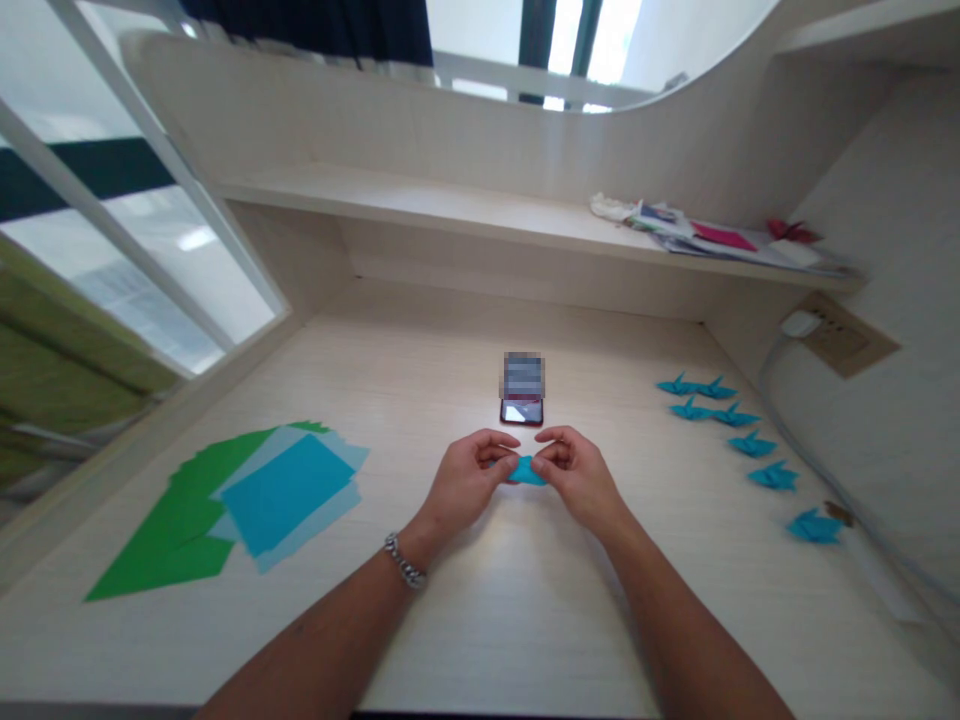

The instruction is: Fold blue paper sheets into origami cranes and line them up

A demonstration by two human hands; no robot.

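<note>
A small folded piece of blue paper [528, 471] is held between both hands at the middle of the desk. My left hand [474, 473] pinches its left end between thumb and fingers. At the right end, my right hand [576, 470] grips it the same way. The fingers cover both ends, so the full shape of the fold is hidden. Just beyond the hands lies a phone [522, 410], its upper part blurred out. Several blue folded paper cranes [752, 445] stand in a loose line along the right side.
Blue paper sheets [292, 490] overlap green sheets [165, 530] on the desk's left. A grey cable [795, 450] runs down the right edge from a plug [801, 323] in a wall socket [847, 335]. Papers [720, 238] lie on the shelf [450, 210] behind, below a mirror [487, 50].
</note>
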